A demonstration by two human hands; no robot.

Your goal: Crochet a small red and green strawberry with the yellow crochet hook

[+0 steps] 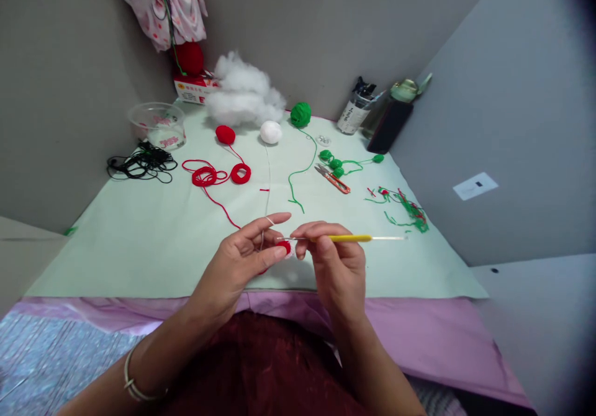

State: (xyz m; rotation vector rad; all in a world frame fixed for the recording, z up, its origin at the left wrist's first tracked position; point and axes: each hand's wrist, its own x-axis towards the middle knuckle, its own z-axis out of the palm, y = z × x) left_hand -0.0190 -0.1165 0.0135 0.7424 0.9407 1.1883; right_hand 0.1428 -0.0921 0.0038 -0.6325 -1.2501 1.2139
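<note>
My left hand (pixel 251 251) pinches a small red and white crochet piece (pixel 285 248) between thumb and fingers. A strand of white yarn (pixel 268 186) runs from the white yarn ball (pixel 270 132) over my left index finger. In my right hand (pixel 336 257) is a crochet hook with a yellow handle (pixel 351 238), held level, its metal tip at the piece's upper edge. Red yarn (pixel 218 203) trails from my left hand back to loose red coils (pixel 203 176). Exact stitches are too small to make out.
Behind my hands lie a red yarn ball (pixel 225 135), a green yarn ball (pixel 300 115), orange-handled snips (pixel 336 180) and green crocheted bits (pixel 335 163). White stuffing (pixel 244 96), a clear tub (pixel 157 121), black cord (pixel 142 162), a pen cup (pixel 354 115), a phone (pixel 391 127) and yarn scraps (pixel 410 210) surround them.
</note>
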